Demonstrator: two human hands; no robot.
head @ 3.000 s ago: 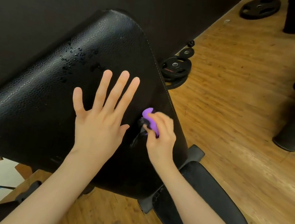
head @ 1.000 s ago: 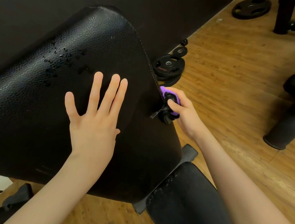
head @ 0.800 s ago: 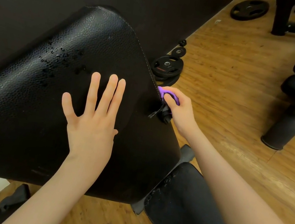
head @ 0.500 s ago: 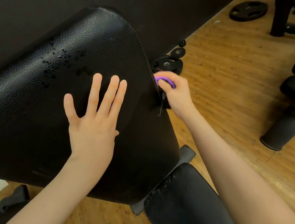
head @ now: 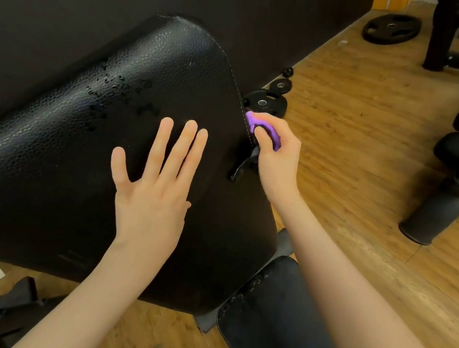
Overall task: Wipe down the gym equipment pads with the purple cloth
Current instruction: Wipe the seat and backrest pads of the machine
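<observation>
Purple cloth, pinched in the right hand, should run firmly along the back pad seam while the spread left hand steadies it.

My left hand lay flat on the back pad; my right hand held the cloth at its right edge, the seat pad below.
</observation>
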